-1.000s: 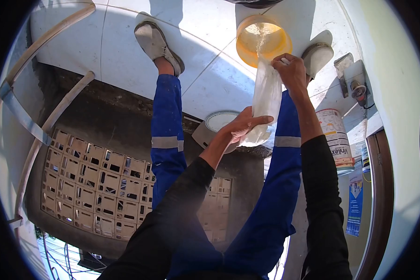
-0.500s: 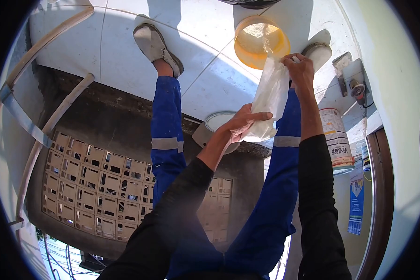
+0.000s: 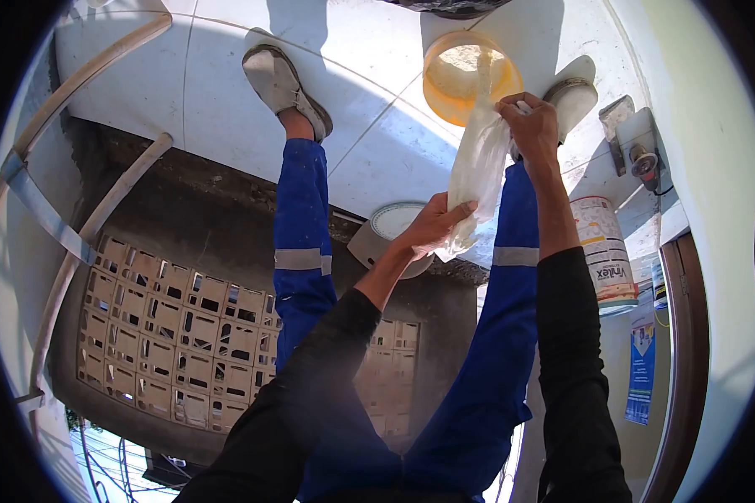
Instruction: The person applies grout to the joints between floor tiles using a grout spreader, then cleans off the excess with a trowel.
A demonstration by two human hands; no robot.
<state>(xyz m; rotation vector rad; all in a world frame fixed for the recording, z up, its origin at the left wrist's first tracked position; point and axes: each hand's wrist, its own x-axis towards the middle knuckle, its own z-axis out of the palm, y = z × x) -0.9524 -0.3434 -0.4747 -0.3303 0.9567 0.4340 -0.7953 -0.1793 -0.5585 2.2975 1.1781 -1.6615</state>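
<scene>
A whitish plastic bag (image 3: 476, 159) slants over the near rim of a round yellow tub (image 3: 450, 99), and pale powder (image 3: 484, 67) streams from its mouth into the tub. Lower down, my left hand (image 3: 434, 225) is closed around the bag's bottom end, thumb on top. My right hand (image 3: 530, 126) pinches the bag near its mouth, beside the tub's rim. More pale powder lies inside the tub.
A white round lid (image 3: 394, 220) lies below the tub. To the right are a paint bucket (image 3: 602, 251), a scraper-like tool (image 3: 617, 134) and a power tool (image 3: 644, 163). A ladder-like frame (image 3: 101, 205) stands left. My shoes (image 3: 281, 80) are on the tiles.
The bag has become narrower and more crumpled, and its lower end has shifted slightly up and left with my left hand. My right hand has moved slightly left.
</scene>
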